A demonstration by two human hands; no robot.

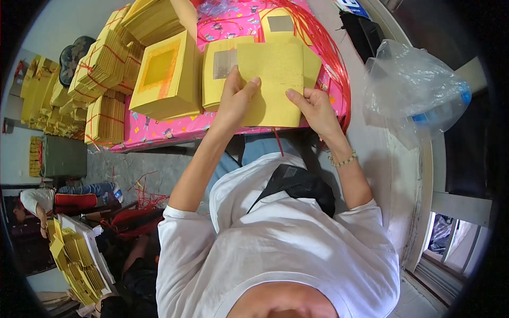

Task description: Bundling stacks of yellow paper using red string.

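Note:
A squared yellow sheet or thin sheaf of joss paper (273,90) hangs over the table's near edge, held up between my two hands. My left hand (237,100) grips its left edge, thumb on the front face. The right edge is pinched by my right hand (316,110), its thumb on top and the fingers curled behind. Just behind lies a stack of yellow paper with a silver square (224,64). Left of that sits a thick yellow stack bearing an orange-edged gold square (161,69). How many sheets I hold cannot be made out.
A pink patterned tablecloth (159,126) covers the table. Red straps (334,63) hang at its right edge. Tied yellow bundles (103,66) pile up at the left. A clear plastic bag (411,87) is at the right. People work with yellow paper (79,259) at lower left.

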